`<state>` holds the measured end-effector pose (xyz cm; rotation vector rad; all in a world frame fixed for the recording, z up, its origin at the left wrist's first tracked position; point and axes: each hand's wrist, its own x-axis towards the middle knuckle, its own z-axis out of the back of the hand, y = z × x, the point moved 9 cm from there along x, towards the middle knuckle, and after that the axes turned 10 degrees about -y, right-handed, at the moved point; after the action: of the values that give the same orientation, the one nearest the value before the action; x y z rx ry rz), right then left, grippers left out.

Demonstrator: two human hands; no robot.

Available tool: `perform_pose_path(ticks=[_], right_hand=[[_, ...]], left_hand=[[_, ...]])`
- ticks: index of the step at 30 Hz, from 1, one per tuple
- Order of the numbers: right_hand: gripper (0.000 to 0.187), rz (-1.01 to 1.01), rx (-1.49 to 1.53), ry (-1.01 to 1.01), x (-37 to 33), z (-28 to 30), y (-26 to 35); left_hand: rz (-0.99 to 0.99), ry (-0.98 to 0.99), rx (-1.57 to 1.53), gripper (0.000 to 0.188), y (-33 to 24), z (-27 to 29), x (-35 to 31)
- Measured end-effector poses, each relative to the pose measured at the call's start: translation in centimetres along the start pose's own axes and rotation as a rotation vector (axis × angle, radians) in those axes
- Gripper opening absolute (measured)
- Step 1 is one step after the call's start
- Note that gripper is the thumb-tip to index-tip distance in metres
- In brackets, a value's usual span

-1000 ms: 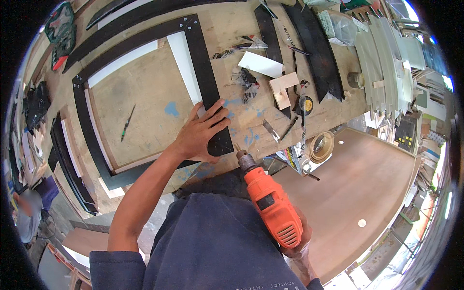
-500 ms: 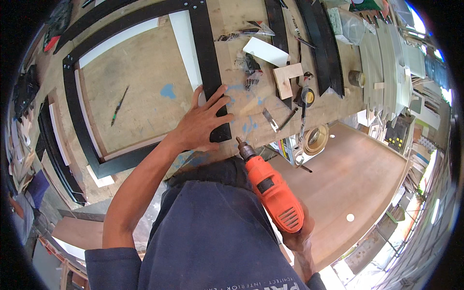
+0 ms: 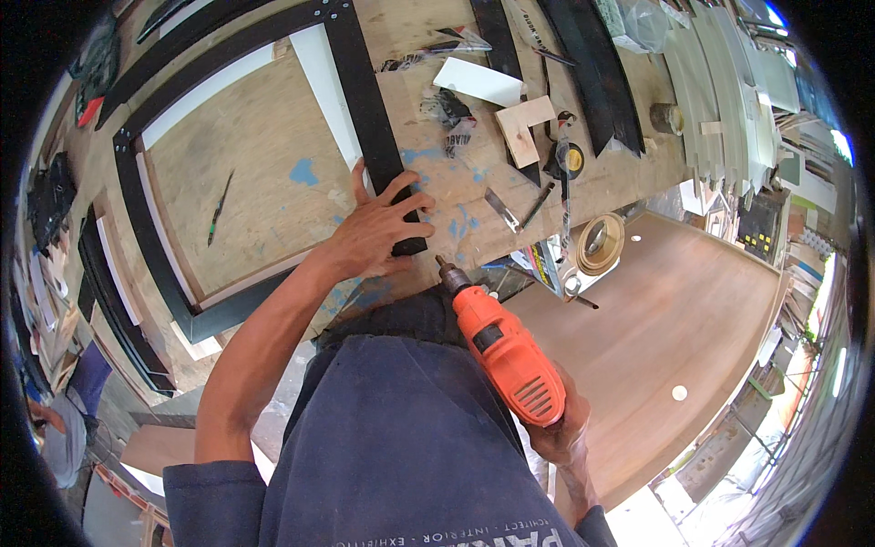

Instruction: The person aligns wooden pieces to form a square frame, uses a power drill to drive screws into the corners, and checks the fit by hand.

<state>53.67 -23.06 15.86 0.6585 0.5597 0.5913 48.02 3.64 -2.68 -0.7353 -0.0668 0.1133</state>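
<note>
Bracing step, apparently: left hand, spread wide, rests on frame (centre left); right hand, lower right, grips drill; next move calls for aligning bit.

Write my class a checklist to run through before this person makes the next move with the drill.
1. Left hand steadying the frame: ok, fingers spread across its right bar, near the corner.
2. Drill in hand: ok, the right hand grips it.
3. Left fingers well away from the drill's tip: not ok, the tip points up close beside that hand.
4. Frame's opening free of loose tools: not ok, a pen lies inside.
5. Drill switched off: cannot tell.
</note>
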Motion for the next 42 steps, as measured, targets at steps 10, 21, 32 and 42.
perform_pose_path(ticks=[10, 21, 32, 42], right_hand=[[0.072, 0.004, 0.015, -0.011, 0.3, 0.1, 0.0], [0.07, 0.028, -0.005, 0.04, 2.0, -0.2, 1.2], [0.064, 0.098, -0.09, 0.097, 5.4, -0.9, 4.8], [0.067, 0.071, -0.157, 0.17, 6.7, -1.7, 5.8]], left_hand=[[0.001, 0.006, -0.026, 0.043, -0.2, -0.3, 0.0], [0.032, -0.098, -0.07, 0.075, 1.0, 2.9, -0.8], [0.056, -0.105, -0.095, 0.076, 1.5, 1.6, -0.3], [0.035, -0.179, -0.188, 0.075, 2.1, 1.7, -0.6]])
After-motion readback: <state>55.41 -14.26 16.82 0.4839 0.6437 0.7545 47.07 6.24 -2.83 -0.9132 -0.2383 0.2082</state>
